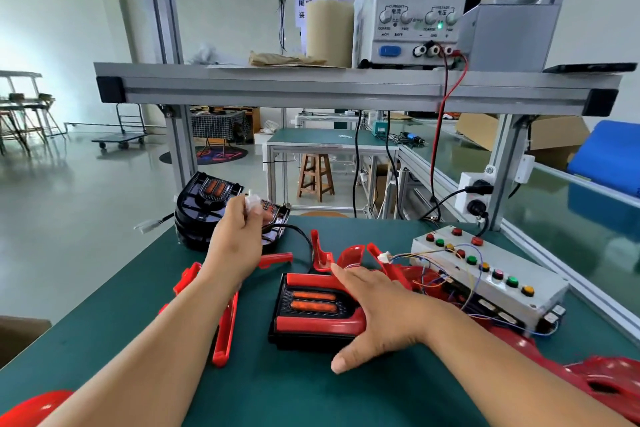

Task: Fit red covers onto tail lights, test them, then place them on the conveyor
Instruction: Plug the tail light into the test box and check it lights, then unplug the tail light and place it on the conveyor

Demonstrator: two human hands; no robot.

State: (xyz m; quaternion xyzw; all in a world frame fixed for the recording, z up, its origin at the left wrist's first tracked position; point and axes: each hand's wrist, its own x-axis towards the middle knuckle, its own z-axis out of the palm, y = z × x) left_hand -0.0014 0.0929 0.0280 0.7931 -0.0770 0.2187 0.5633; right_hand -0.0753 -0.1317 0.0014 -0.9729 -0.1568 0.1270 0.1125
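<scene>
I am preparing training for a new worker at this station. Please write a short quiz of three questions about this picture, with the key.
1. True or false: the right hand lies flat on the tail light that carries a red cover.
2. What does the left hand pinch? A) a white connector B) a green button C) a screwdriver
3. Fill in: the current display on the power supply reads ____.
Key: 1 true; 2 A; 3 0.000
</scene>
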